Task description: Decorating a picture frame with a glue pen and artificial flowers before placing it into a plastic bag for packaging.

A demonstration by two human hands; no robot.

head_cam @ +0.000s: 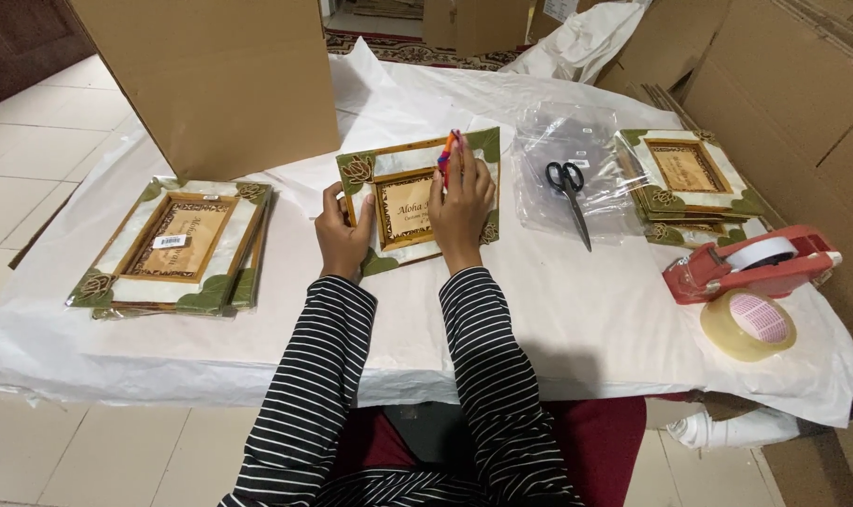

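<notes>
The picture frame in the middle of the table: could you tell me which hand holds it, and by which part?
The left hand grips the picture frame by its left edge. The right hand rests on its front, its fingers pinching a small orange-and-purple item.

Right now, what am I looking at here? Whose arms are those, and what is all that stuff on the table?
There is no machine here. A person wears a camera on their head, so the one picture looks down at their own arms in striped sleeves. The left hand grips the left edge of a decorated picture frame on a table covered with white paper. The right hand rests on the frame and pinches a small colourful object; I cannot tell what it is. To the left lies a stack of similar frames, to the right another stack. Black scissors lie on clear plastic bags. A red tape dispenser, a roll of tape and a cardboard box are there too.
</notes>
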